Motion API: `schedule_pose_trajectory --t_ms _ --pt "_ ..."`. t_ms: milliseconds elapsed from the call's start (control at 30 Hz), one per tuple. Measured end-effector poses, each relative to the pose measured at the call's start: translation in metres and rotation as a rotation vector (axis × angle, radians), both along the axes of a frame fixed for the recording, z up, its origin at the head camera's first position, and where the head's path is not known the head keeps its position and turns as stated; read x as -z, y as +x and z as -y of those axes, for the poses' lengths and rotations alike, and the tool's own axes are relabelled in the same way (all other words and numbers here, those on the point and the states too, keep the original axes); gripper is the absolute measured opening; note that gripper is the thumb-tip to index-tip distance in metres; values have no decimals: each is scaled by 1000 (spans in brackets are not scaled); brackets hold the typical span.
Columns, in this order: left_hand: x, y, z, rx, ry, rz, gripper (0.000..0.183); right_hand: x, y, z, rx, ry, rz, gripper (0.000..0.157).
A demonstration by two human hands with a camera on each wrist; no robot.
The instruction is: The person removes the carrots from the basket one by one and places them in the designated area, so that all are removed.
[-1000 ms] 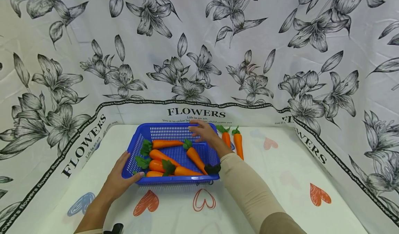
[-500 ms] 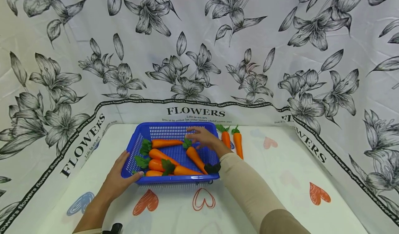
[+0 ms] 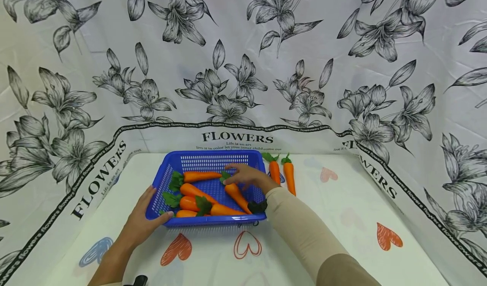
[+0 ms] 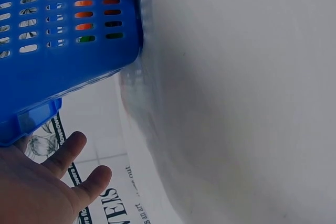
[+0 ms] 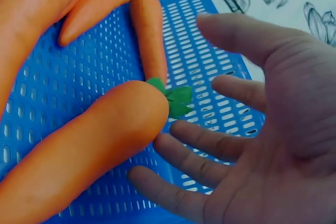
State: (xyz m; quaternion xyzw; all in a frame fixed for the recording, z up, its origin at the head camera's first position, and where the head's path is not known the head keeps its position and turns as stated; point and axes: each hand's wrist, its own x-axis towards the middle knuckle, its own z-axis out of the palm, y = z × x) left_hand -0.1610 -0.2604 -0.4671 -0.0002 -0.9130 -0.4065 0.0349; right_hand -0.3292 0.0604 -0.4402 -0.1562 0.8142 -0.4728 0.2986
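Note:
A blue perforated plastic basket (image 3: 213, 154) holds several orange carrots with green leafy tops. My left hand (image 3: 140, 222) rests against its left front corner, thumb on the rim. In the left wrist view, two straight fingers (image 4: 68, 150) stand apart from the wall. My right hand (image 3: 247, 176) is inside the basket, spread at the leafy end of a slanting carrot (image 3: 236, 198). In the right wrist view, that carrot (image 5: 89, 150) lies beside loosely bent fingers that do not close round it. Another carrot (image 3: 201, 175) lies along the back.
Two more carrots lie on the white table to the basket's right, one (image 3: 289, 177) fully outside and one (image 3: 274, 171) partly behind my right arm. A small dark clump (image 3: 257, 206) sits at the basket's front right corner. A floral cloth (image 3: 304, 87) hangs behind.
My right hand has come down and forward from above the basket's back right part to the slanting carrot's leafy end. The left hand stays at the basket's corner.

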Motion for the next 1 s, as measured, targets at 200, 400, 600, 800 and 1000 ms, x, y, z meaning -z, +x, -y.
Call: schedule_pose_trajectory --t_ms 200,400,600,800,1000 --pt "-1 -1 -1 4 -9 1 101 6 -2 1 3 97 -20 63" --pt "-1 1 -1 7 -7 6 100 5 2 4 -27 205 -25 64" --pt "-1 0 -1 10 -8 6 100 6 4 6 -53 284 -46 71" --pt "0 2 -1 7 -15 17 100 9 4 9 -68 315 -30 70" --pt "-1 1 0 7 -19 13 100 7 1 8 -62 324 -12 48"
